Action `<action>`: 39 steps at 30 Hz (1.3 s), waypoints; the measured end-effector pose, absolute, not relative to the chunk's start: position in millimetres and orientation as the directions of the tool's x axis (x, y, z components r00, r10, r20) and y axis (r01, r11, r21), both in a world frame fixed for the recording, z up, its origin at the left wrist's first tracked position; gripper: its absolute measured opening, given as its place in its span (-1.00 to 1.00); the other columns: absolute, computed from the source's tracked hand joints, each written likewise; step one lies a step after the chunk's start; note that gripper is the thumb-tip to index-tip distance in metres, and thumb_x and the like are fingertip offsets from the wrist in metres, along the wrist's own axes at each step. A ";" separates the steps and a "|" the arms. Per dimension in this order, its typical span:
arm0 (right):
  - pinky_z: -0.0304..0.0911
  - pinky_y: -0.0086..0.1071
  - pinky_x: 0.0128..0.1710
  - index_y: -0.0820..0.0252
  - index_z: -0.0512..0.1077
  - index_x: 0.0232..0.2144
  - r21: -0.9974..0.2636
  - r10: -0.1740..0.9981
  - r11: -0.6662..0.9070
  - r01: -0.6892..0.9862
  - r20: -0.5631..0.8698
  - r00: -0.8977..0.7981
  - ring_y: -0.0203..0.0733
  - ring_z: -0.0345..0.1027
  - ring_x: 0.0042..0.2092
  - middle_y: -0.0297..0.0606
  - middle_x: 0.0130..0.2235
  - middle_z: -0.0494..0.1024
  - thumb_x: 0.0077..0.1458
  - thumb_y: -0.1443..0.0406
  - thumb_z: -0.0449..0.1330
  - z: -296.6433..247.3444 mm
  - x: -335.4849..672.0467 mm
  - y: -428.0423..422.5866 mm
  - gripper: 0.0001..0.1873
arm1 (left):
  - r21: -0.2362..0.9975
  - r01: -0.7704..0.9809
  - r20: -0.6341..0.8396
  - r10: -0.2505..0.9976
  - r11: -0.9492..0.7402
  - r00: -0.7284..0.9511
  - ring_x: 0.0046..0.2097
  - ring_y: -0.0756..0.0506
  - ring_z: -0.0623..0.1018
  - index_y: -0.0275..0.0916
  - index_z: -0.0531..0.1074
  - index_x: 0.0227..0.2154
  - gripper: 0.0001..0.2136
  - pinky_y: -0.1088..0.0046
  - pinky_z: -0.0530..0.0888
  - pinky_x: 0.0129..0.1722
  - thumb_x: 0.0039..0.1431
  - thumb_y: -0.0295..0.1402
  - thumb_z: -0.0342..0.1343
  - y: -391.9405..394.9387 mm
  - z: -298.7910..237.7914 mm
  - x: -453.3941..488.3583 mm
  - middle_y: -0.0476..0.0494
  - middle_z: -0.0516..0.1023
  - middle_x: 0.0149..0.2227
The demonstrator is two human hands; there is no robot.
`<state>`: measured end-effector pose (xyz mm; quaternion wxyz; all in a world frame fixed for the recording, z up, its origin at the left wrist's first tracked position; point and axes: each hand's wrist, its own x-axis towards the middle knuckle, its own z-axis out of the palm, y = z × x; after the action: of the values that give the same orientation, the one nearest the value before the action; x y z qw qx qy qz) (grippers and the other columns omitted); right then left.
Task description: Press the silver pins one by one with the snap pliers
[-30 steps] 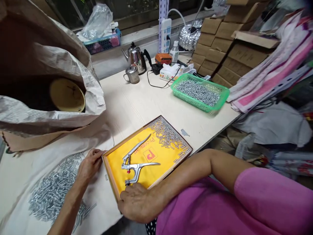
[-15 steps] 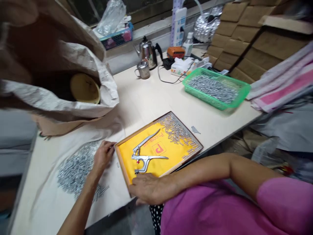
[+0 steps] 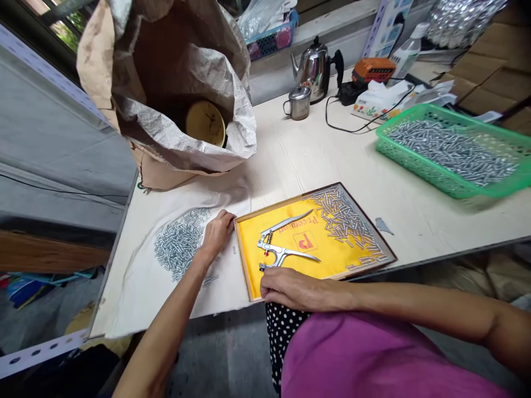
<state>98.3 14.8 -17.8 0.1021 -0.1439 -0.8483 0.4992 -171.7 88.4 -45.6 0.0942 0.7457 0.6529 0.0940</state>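
A shallow wooden-rimmed tray [image 3: 244, 260] with a yellow lining lies at the table's front edge. My left hand [image 3: 218, 235] pinches its far left corner. At the near side, my right hand [image 3: 290, 288] has its fingers curled over the rim. Silver hand pliers [image 3: 286, 252] with a spring lie inside, jaws close to my right hand, handles spread. Many small metal pins [image 3: 346, 218] cover the tray's right end. To the left of my left hand, a heap of similar pins [image 3: 178, 246] rests on a whitish sheet [image 3: 136, 298].
A large open paper sack [image 3: 166, 171] stands at the back left, a round yellowish container [image 3: 205, 122] inside. Behind are a metal cup [image 3: 299, 103], a kettle [image 3: 314, 72] and an orange battery [image 3: 373, 69]. A green basket [image 3: 415, 166] of metal pins sits at the right.
The view has turned left, so everything appears further right. My left hand keeps to the tray's corner. My right hand now sits slightly further right along the near rim.
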 end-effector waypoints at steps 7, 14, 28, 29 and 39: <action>0.21 -0.31 -0.12 0.19 0.42 -0.20 -0.646 0.523 0.644 0.410 -0.019 -0.852 -0.19 0.27 -0.17 -0.18 -0.17 0.46 0.37 0.35 -0.05 -11.7 166.6 38.7 -0.76 | 0.412 0.907 0.127 0.980 0.088 -0.153 -0.38 -0.06 0.53 -0.25 0.46 -0.42 -0.91 0.40 0.44 -0.26 0.08 -0.38 0.07 83.5 -22.1 -165.9 -0.13 0.55 -0.35; 0.10 -0.30 -0.22 0.21 0.41 -0.23 -0.388 0.611 0.740 0.549 0.045 -0.791 -0.14 0.22 -0.18 -0.15 -0.21 0.40 0.33 0.38 -0.05 -15.4 190.9 78.4 -0.78 | 0.697 0.661 -0.087 0.948 0.277 -0.306 -0.63 0.01 0.44 -0.21 0.36 -0.49 -0.89 0.51 0.35 -0.58 -0.01 -0.30 0.14 39.5 18.4 -132.4 0.08 0.45 -0.60; 0.09 -0.22 -0.14 0.23 0.41 -0.20 -0.165 0.501 0.859 0.484 0.079 -0.862 -0.04 0.22 -0.09 -0.10 -0.15 0.47 0.36 0.29 -0.02 -26.7 154.1 121.3 -0.78 | 0.845 0.168 -0.452 0.846 0.507 -0.282 -0.65 0.03 0.39 -0.33 0.51 -0.20 -0.56 0.50 0.37 -0.62 -0.09 -0.11 0.32 -34.8 34.3 -73.6 0.09 0.41 -0.65; 0.10 -0.22 -0.14 0.22 0.41 -0.20 -0.192 0.497 0.858 0.477 0.074 -0.865 -0.04 0.24 -0.10 -0.11 -0.15 0.48 0.36 0.21 0.02 -23.5 153.8 113.7 -0.76 | 0.847 0.147 -0.458 0.841 0.511 -0.288 -0.65 0.03 0.39 -0.32 0.50 -0.20 -0.56 0.51 0.37 -0.62 -0.10 -0.12 0.33 -34.8 31.5 -70.8 0.09 0.42 -0.64; 0.04 -0.29 -0.36 0.23 0.38 -0.15 -0.335 0.527 0.759 0.558 -0.187 -0.829 -0.15 0.31 -0.28 -0.10 -0.13 0.51 0.35 0.38 -0.06 -20.9 154.7 75.0 -0.78 | 0.848 0.134 -0.480 0.850 0.513 -0.215 -0.59 0.04 0.42 -0.26 0.44 -0.36 -0.63 0.51 0.44 -0.60 -0.16 -0.15 0.39 -18.3 23.0 -50.6 0.07 0.43 -0.58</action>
<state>154.7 75.0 -20.9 -0.0406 -0.2894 -0.9371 0.1911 -50.6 -18.3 23.0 0.5180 0.3524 0.6987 0.3455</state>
